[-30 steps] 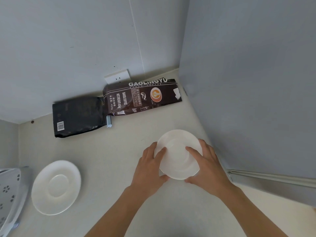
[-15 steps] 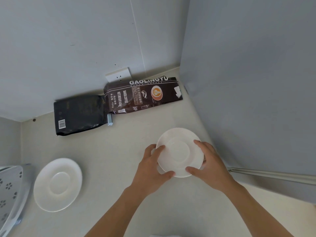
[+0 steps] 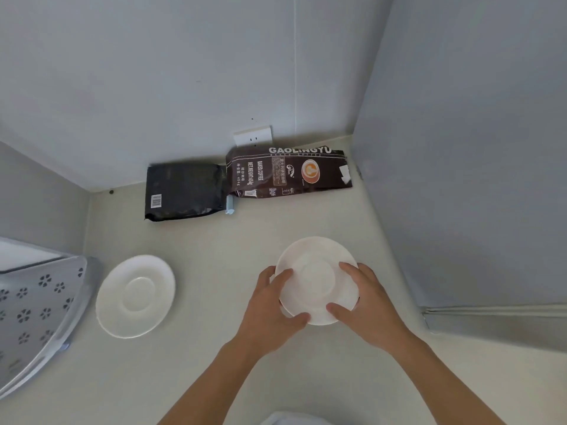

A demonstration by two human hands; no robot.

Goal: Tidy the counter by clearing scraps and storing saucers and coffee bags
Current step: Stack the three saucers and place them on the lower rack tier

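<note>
A white saucer (image 3: 316, 271) is held over the cream counter (image 3: 233, 240) between both hands. My left hand (image 3: 270, 308) grips its left and near rim, and my right hand (image 3: 365, 302) grips its right rim. The edge of a second saucer shows just under it at the lower left. Another white saucer (image 3: 135, 296) lies alone on the counter to the left. Against the back wall lie two coffee bags on their sides: a black one (image 3: 184, 191) and a brown printed one (image 3: 288, 173).
A grey perforated plastic basket (image 3: 33, 308) stands at the left edge. A tall grey panel (image 3: 460, 179) closes the right side, close to the held saucer. A wall socket (image 3: 253, 135) sits above the bags, and a small light-blue clip (image 3: 230, 205) lies between them.
The tilted saucer has come level in my hands. My view has shifted, so everything sits further right and lower in the frame.
</note>
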